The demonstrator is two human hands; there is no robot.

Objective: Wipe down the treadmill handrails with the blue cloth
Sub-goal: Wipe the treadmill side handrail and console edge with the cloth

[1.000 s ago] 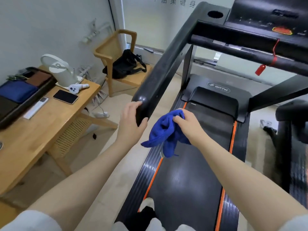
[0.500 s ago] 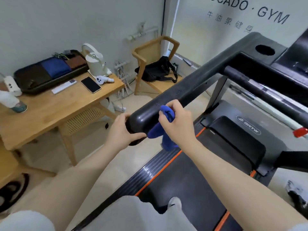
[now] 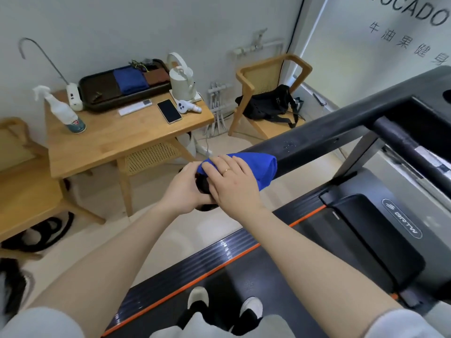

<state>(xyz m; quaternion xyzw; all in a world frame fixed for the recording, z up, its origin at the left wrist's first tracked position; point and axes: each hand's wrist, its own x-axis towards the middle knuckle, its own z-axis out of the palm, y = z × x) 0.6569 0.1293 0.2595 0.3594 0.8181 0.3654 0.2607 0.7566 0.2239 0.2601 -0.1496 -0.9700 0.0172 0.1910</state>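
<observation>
— On the near end of the long black treadmill handrail [image 3: 324, 145], that's where the bright blue cloth [image 3: 253, 167] sits, draped over the top and hanging a little down the inner side.

— And the hands?

— The right hand [image 3: 234, 184] lies flat on the cloth, fingers nearly straight and close together, pressing it to the rail. I'd say that's so the fabric keeps full contact as it slides. The left hand [image 3: 188, 189] cups the rail's rounded end, fingers curled round it, probably to brace against the push.

— How far along, you think?

— Barely begun, I'd judge. The rest of this rail is bare, with a few droplets [image 3: 289, 143] ahead of the cloth, likely from the white spray bottle [image 3: 61, 111] on the light wooden table [image 3: 117, 145] beside the treadmill. The other rail I can't see from here.
</observation>
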